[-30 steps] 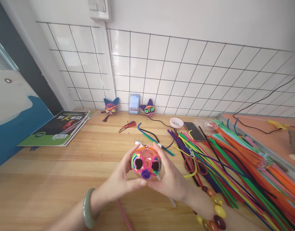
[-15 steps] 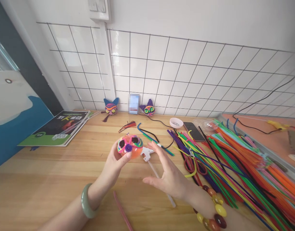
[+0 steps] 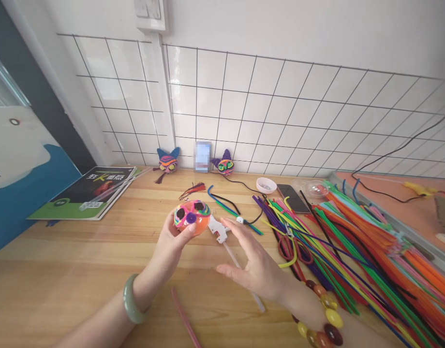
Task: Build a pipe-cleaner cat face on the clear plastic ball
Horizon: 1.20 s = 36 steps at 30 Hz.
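My left hand [image 3: 172, 241] grips a round orange mask ornament [image 3: 199, 227] with dark eyes, a purple nose and colourful pipe-cleaner trim, held above the wooden table. My right hand [image 3: 257, 261] hovers to the right of it, thumb and fingers spread, holding nothing. Between the hands, a white glue gun [image 3: 218, 229] lies on the table, a clear glue stick [image 3: 240, 270] reaching from it toward me; my right hand partly covers both. In front of my left forearm rests a pink pipe cleaner or stick [image 3: 185, 316].
Two finished cat-faced ornaments, one blue-eared [image 3: 168, 161] and one purple-eared [image 3: 225, 163], lean on the tiled wall beside a phone [image 3: 202, 157]. Pipe cleaners [image 3: 353, 251] and scissors [image 3: 287, 247] spread across the right. A pink bowl [image 3: 266, 185] stands behind; a magazine [image 3: 88, 193] lies left.
The ornament in my left hand has shifted slightly left and up, showing more of the glue gun. My right hand stays spread in nearly the same place.
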Available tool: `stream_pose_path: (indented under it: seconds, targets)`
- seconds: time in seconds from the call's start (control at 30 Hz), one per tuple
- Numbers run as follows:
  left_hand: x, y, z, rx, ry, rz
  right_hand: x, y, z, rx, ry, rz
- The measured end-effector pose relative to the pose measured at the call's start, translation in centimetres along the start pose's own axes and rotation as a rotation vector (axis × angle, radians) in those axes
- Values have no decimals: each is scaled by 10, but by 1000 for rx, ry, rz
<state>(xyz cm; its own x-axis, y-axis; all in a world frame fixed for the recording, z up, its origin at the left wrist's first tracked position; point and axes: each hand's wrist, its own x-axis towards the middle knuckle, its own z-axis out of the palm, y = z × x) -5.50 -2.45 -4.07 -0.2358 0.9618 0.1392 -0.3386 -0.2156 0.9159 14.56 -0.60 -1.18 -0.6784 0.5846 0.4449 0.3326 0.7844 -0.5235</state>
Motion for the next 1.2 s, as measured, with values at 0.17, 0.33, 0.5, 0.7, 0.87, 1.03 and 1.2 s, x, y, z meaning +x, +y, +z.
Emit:
stream_pose_path:
  seconds: [0.17, 0.33, 0.5, 0.7, 0.87, 1.03, 1.2]
  targets:
    - [-1, -1, -1, 47, 8, 17, -1, 2, 2, -24, 12, -12]
    - [0, -1, 0, 105, 33, 62, -2, 3, 3, -27, 3, -9]
    - [-5, -1, 3, 190, 24, 143, -2, 3, 4, -31, 25, -4]
    - [-13, -2, 4, 315, -60, 237, -3, 3, 6, -46, 52, 13]
    - [-15, -4, 2, 385, -56, 281, -4, 4, 7, -43, 57, 18]
    - [-16, -4, 3, 378, -37, 250, -4, 5, 9, -30, 51, 28]
    - [-14, -2, 4, 323, 6, 237, -3, 4, 7, -14, 29, 35]
